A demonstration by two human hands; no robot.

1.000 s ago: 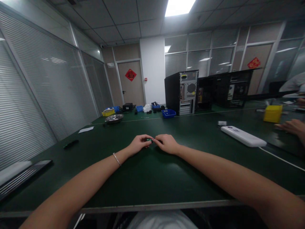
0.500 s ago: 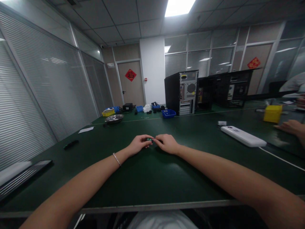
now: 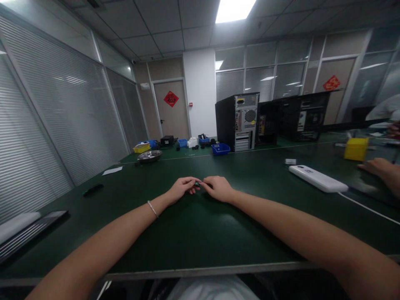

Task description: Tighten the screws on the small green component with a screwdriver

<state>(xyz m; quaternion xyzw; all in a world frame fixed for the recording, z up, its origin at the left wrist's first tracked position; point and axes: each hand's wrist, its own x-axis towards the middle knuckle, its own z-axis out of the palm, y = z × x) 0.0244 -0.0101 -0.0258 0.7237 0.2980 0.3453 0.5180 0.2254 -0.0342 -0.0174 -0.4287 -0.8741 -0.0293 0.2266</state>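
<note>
Pinching a small green part (image 3: 197,183) between left hand (image 3: 181,189) and right hand (image 3: 218,188) fingers over the bench (image 3: 193,233), likely mid-assembly, needing fine alignment.

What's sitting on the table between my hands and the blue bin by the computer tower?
Nothing: in the head view, only bare green table runs from the hands, which pinch a small part, to the blue bin.

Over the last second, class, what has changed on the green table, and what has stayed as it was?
Almost nothing. Both hands, left and right, still pinch the small green part between them on the table. A co-worker's hand at the far right edge shifted slightly. The white device and yellow bin stayed put.
</note>
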